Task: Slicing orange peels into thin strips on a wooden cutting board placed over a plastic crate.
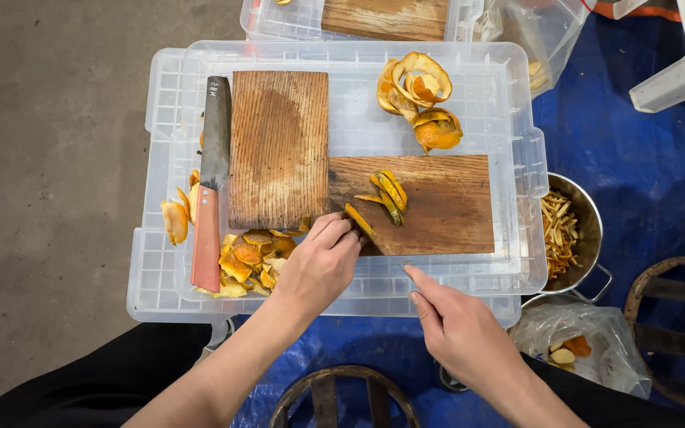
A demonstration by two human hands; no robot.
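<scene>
Your left hand [319, 265] pinches one orange peel strip [359, 221] at the near-left corner of the horizontal board [438, 206], steadying it. Your right hand [457, 325] holds nothing, its forefinger extended to the bin lid [509, 119] edge at 6 o'clock. Two boards sit on the lid; the upright board [279, 147] lies at 9 o'clock, one cleaver [212, 182] beside it, blade clear. A few cut strips [388, 192] rest mid-board; two peel coils [422, 99] at 12 o'clock.

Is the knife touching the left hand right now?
Apart. The head view shows the knife lying beside the tall board, with peel pieces between it and the left hand.
</scene>
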